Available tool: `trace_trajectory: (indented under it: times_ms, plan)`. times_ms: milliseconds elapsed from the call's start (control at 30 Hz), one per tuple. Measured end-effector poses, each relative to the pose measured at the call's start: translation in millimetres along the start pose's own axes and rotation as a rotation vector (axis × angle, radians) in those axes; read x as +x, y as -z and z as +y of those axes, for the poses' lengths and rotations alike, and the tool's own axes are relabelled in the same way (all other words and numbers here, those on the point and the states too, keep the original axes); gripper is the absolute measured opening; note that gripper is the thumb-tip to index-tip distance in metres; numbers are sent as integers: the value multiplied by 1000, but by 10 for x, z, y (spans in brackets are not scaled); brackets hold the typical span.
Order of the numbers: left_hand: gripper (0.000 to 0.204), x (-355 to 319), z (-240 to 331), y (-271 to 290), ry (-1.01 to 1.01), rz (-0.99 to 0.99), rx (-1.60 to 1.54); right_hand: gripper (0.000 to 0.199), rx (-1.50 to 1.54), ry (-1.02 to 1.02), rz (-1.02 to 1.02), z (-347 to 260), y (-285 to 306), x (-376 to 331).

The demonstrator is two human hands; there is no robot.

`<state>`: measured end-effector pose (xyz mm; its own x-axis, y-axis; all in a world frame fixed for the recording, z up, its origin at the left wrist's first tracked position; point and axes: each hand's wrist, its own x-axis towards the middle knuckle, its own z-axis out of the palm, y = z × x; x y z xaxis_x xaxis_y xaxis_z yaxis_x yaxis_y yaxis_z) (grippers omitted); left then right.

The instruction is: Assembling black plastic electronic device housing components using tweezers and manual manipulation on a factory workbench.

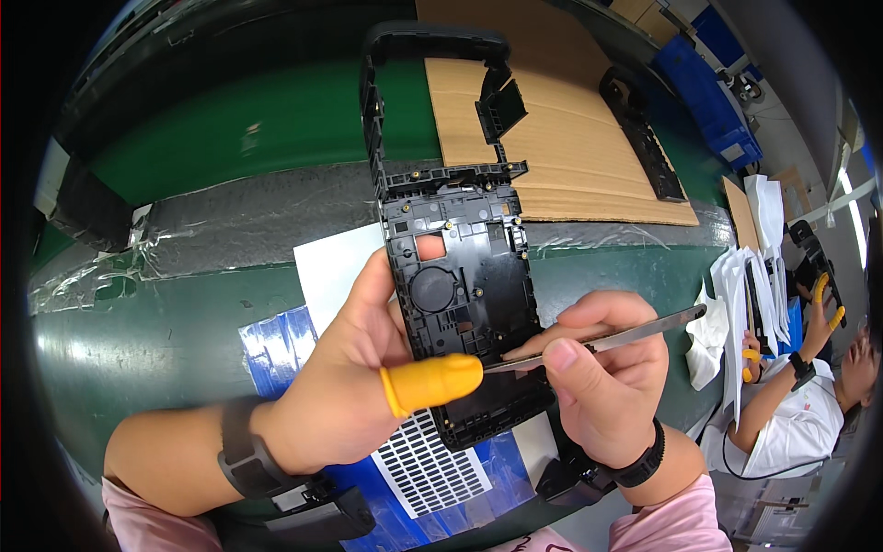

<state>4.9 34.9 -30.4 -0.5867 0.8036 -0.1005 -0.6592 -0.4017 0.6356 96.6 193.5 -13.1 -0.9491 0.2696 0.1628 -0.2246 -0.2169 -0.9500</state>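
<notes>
The green bench (166,340) spreads out beneath both hands, and a piece of brown cardboard (570,138) lies on it beyond the right hand. The black plastic housing (497,267), the piece being worked on, is held up between the hands, its open loop pointing away from them. Another black frame (655,156) rests on the cardboard, well ahead of the right hand. The left hand (340,377) grips the housing's left edge, thumb over its lower part; the right hand (607,386) pinches metal tweezers (644,329), whose tip is just beside the left thumb's yellow finger cot (432,382). Below that thumb, a white sheet (432,469) carries rows of small black rectangles, largely full where it shows. Small brass inserts (449,225) already sit in the housing ahead of the thumb. I judge the work at its lower end unfinished; whether the tip carries anything, and how much remains, I cannot tell.
</notes>
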Motion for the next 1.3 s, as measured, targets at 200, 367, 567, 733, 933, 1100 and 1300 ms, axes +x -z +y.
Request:
trace_trajectory:
  times_ms: [200, 367, 567, 733, 933, 1100, 1300]
  plan:
    - [77, -9, 17, -21, -109, 22, 225, 16, -25, -114, 140, -138, -49, -42]
    - [72, 129, 170, 48, -258, 133, 257, 11, -307, -66, -225, -233, -108, -106]
    - [66, 154, 182, 63, -263, 97, 157, 17, -102, -211, 119, 116, -207, -144]
    - [57, 156, 208, 111, -189, 88, 68, 16, -123, -221, 131, 128, -170, -126]
    - [45, 135, 219, 113, -166, 91, 22, 16, -97, -227, 112, 131, -199, -111]
    - [41, 134, 216, 59, -135, 140, 30, 19, -101, -239, 78, 125, -145, -129]
    - [43, 131, 204, 40, -139, 162, 19, 20, -17, -114, 159, -183, -81, -101]
